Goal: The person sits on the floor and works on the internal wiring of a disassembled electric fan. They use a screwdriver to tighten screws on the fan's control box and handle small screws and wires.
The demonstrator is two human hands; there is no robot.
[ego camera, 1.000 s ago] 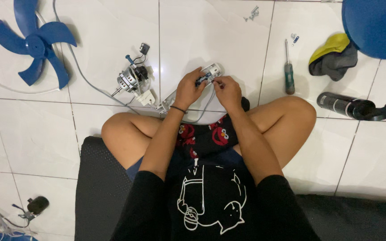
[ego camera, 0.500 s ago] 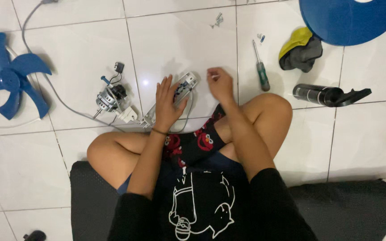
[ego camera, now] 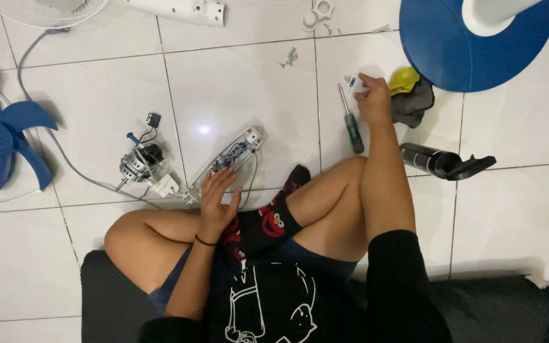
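Head view: I look down at a person sitting cross-legged on a white tile floor.
Left hand (ego camera: 216,198): I see it lying flat, fingers spread, on the near end of the switch box (ego camera: 227,162). It presses down and does not curl around it.
Switch box: long, white, open on top, with coloured wires inside. It lies on the floor just past the left knee.
Right hand (ego camera: 372,100): I see it stretched far out, fingers pinched on a small white part (ego camera: 353,83) on the floor.
Beside the right hand: one screwdriver (ego camera: 351,121) just to its left, one yellow and grey cloth (ego camera: 409,94) touching its right side.
Motor (ego camera: 142,162): one, left of the switch box, joined to it by wires.
Fan blade (ego camera: 1,136): one, blue, far left.
Blue base (ego camera: 478,41): one, round, top right.
Black can (ego camera: 436,160): one, lying by the right knee.
Screws (ego camera: 289,57): a small heap, too tiny for me to count.
In the way: nothing covers either hand.
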